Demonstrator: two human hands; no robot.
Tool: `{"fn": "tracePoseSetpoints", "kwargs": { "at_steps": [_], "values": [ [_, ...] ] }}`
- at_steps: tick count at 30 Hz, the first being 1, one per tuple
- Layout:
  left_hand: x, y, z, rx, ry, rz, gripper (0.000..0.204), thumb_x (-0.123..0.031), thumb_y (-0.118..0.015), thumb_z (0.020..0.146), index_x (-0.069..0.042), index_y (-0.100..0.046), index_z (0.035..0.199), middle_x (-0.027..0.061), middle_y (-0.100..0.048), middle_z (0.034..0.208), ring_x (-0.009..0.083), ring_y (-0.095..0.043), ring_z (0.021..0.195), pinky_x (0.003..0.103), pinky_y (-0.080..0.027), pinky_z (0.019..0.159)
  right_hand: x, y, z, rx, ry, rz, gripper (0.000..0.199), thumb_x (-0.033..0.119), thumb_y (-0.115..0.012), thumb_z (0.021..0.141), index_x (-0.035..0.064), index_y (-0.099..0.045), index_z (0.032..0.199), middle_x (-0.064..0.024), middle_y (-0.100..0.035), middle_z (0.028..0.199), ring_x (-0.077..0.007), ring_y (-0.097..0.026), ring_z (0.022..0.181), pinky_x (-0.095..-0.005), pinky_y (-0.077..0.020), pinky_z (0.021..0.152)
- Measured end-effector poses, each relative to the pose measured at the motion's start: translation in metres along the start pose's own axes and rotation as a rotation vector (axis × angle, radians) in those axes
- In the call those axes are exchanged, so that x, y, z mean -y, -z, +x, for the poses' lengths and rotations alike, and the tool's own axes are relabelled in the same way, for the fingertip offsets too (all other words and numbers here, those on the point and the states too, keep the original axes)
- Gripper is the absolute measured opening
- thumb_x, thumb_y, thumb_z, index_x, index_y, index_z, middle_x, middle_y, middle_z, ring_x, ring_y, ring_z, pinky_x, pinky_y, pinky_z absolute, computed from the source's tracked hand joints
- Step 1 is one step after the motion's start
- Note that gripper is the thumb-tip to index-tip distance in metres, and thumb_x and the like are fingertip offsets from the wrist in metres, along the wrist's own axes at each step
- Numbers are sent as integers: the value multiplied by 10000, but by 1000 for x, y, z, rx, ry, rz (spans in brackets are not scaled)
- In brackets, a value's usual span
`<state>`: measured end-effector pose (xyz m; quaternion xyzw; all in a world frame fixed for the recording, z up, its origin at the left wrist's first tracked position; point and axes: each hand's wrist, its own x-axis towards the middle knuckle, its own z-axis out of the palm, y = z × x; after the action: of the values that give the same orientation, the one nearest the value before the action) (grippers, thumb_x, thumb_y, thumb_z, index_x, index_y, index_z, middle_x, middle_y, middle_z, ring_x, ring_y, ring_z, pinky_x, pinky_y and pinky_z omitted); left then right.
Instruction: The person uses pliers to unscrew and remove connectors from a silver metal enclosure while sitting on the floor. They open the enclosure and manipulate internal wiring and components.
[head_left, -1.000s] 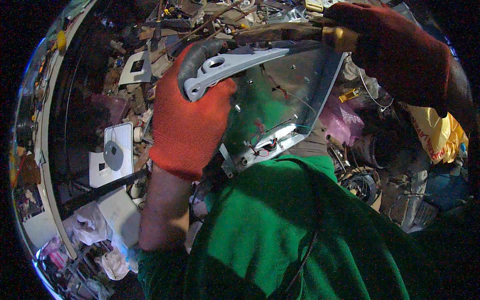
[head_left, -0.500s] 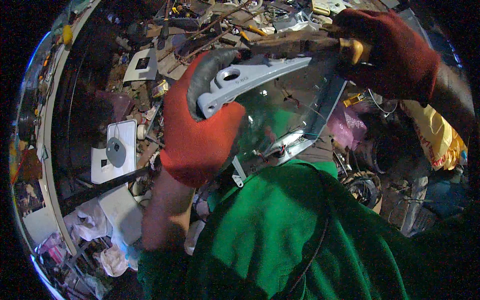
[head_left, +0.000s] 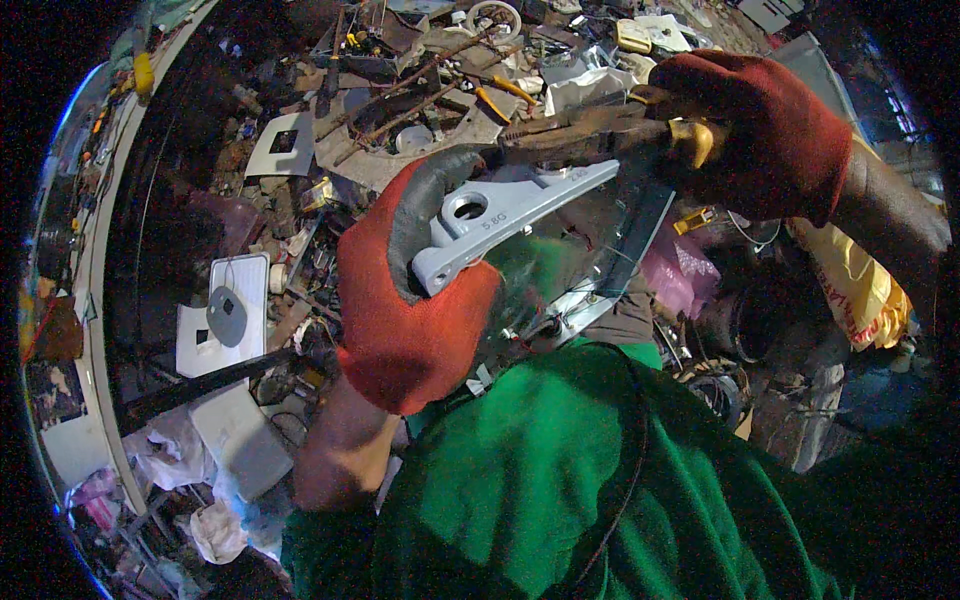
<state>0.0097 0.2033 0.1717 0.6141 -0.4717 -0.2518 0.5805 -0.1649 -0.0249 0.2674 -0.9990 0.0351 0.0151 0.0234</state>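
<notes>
My left hand (head_left: 420,290), in a red glove with a black palm, is closed round one end of a grey plastic bracket (head_left: 520,212) with a round hole near that end. The bracket's narrow end points up to the right. My right hand (head_left: 770,130), also in a red glove, grips what look like worn, rusty pliers (head_left: 590,135) with yellow on the handle. Their long metal part reaches left, close above the bracket; whether it touches is hard to tell. Below both hands, a dark shiny panel (head_left: 645,235) with a metal edge and loose wires lies at my lap.
Loose scrap covers the ground. Yellow-handled pliers (head_left: 510,92) lie beyond my hands. On the left are a white plate with a square hole (head_left: 283,145) and a white tray (head_left: 258,275) bearing a grey disc. Pink bubble wrap (head_left: 680,270) and a yellow sack (head_left: 855,285) lie right.
The bracket and my left hand sit slightly lower and further right in view, and the bracket is tilted more steeply. My right hand with the pliers has shifted a little left and down.
</notes>
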Motion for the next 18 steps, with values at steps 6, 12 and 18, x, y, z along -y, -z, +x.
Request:
{"fn": "tracePoseSetpoints", "kwargs": {
  "at_steps": [6, 12, 18],
  "values": [
    [-1, 1, -4, -2, -32, -16, 516, 65, -589, 737, 32, -556, 1250, 145, -672, 1085, 199, -643, 1026, 324, -495, 919, -11, -6, -2, -23, 42, -4, 459, 213, -809, 715, 27, -594, 1075, -182, -643, 937, -408, -648, 861, -453, -531, 728],
    [5, 4, 0, -19, -59, -54, 476, 75, -561, 782, 12, -563, 1254, 123, -675, 1093, 192, -642, 1025, 314, -492, 918, 3, -6, 0, -48, -72, -2, 444, 305, -772, 702, 60, -588, 1023, -195, -647, 886, -430, -643, 839, -491, -530, 708],
    [8, -5, 1, 14, -119, -8, 493, 65, -567, 770, 9, -566, 1260, 131, -685, 1077, 181, -654, 995, 317, -498, 901, 4, -5, -18, -73, -66, -27, 464, 379, -772, 726, 53, -609, 1012, -188, -651, 889, -420, -653, 843, -492, -544, 724]
  ]
}}
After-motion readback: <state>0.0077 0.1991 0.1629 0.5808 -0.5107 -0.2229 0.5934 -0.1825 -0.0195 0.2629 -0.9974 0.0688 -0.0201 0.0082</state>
